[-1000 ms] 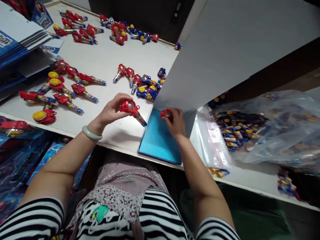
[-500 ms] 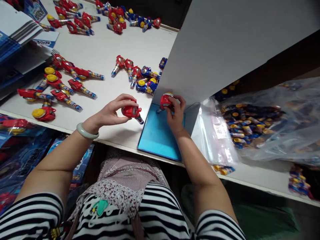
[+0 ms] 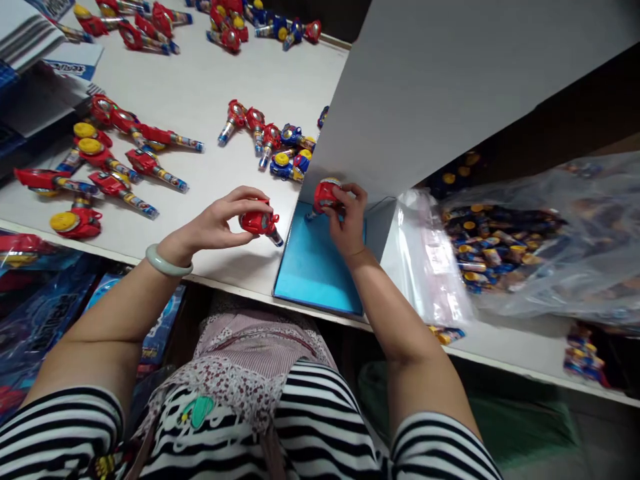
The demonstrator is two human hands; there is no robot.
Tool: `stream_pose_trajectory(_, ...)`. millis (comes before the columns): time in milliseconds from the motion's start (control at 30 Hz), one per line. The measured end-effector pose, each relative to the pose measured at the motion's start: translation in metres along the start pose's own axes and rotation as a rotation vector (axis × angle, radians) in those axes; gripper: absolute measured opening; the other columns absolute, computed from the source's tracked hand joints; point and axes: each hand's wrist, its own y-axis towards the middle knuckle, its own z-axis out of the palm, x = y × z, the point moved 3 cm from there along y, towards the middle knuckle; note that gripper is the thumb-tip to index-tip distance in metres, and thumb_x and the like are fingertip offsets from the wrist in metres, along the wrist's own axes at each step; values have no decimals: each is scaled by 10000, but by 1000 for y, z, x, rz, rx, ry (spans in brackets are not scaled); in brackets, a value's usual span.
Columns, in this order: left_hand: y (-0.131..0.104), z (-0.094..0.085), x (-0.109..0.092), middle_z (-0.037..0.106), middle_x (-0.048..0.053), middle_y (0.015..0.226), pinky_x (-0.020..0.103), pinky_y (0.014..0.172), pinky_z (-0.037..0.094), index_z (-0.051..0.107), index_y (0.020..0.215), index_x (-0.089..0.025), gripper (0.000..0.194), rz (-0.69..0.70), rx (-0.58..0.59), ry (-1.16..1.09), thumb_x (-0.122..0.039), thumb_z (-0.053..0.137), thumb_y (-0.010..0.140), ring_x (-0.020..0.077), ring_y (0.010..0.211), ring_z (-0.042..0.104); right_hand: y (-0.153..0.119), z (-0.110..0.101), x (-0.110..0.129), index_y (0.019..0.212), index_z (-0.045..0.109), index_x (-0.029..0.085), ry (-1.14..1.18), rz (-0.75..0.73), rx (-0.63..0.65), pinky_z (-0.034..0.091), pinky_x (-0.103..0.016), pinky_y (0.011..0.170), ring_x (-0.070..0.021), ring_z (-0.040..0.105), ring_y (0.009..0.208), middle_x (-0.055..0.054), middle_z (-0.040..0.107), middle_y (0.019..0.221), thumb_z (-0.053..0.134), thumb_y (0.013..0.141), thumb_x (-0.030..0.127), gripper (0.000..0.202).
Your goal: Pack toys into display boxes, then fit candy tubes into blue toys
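My left hand (image 3: 220,223) grips a red toy (image 3: 257,223) with a patterned stick handle, just above the white table (image 3: 200,107) near its front edge. My right hand (image 3: 345,220) holds a second red toy (image 3: 325,195) over the blue floor of an open box (image 3: 315,267), close to the box's tall grey flap (image 3: 425,87). A pale green bangle (image 3: 165,264) sits on my left wrist.
Several red and blue toys (image 3: 280,150) lie in groups across the table, with more at the left (image 3: 100,167) and far edge (image 3: 225,23). A clear plastic bag (image 3: 525,247) full of toys lies right of the box. Blue printed cartons (image 3: 40,307) lie below left.
My right hand lifted its red toy from the box floor up toward the grey flap. My left hand turned its toy slightly and stayed in place. The view shifted a little.
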Motion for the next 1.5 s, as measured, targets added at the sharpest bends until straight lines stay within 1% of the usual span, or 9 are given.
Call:
stream_pose_trajectory(133,-3,2,3,588,106,1290,381,1045,514,633,1282,-257,481,23,34,-5,-146,695,818,238,1221,574,0,2,1,1289,549,319,7,-34,-31,573,-426,917,-249,532,1201,-97,425,1301,556,933,330,356)
stream_pose_trajectory(300,-5,0,6,590,111,1298,378,1041,519,630,1290,-262,495,27,48,-18,-142,704,815,244,1217,583,6,-4,13,1278,558,352,-63,-34,121,579,-409,904,-209,603,1071,-68,451,1302,553,941,311,340)
stream_pose_trajectory(467,-3,-6,4,607,106,1272,375,1031,530,648,1265,-257,437,10,13,-42,-191,710,838,235,1197,596,9,-4,5,1318,542,325,-115,-15,81,567,-466,941,-269,531,1229,-110,444,1327,522,954,332,365)
stream_pose_trajectory(600,0,-17,2,621,92,1256,391,1031,542,667,1233,-271,416,1,-39,-29,-286,753,827,244,1197,599,11,-3,-4,1331,523,316,-66,-6,33,554,-477,978,-265,495,1275,-109,453,1314,522,953,337,378)
stream_pose_trajectory(800,0,-42,-4,619,68,1255,417,983,584,670,1248,-331,508,27,-118,-76,-360,827,765,269,1191,608,19,0,4,1267,564,320,36,-102,220,561,-410,960,-219,546,1206,-75,463,1318,561,938,324,329)
stream_pose_trajectory(967,2,-53,-16,637,38,1236,423,992,584,680,1219,-387,480,51,-187,-126,-405,834,764,266,1156,629,17,1,3,1325,526,303,22,-23,39,521,-448,1023,-245,485,1283,-101,436,1331,532,947,325,379)
stream_pose_trajectory(1133,0,-46,-16,632,57,1257,410,969,599,681,1225,-357,497,46,-151,-174,-352,848,756,281,1168,628,5,17,1,1275,563,306,6,-58,237,538,-408,999,-199,590,1115,-83,463,1309,498,956,280,326)
stream_pose_trajectory(1300,13,-32,-24,624,91,1273,439,980,594,674,1256,-293,522,123,-57,-245,-226,825,761,295,1204,608,10,9,28,1339,540,287,-112,6,281,468,-496,1098,-272,489,1313,-108,440,1401,506,972,327,372)
stream_pose_trajectory(1500,50,6,-21,646,24,1228,519,1011,554,717,1097,-303,399,-89,6,-332,-442,833,741,313,1225,602,14,-22,94,1517,329,326,114,46,385,561,-506,980,-324,539,1287,-100,481,1435,791,760,552,916)
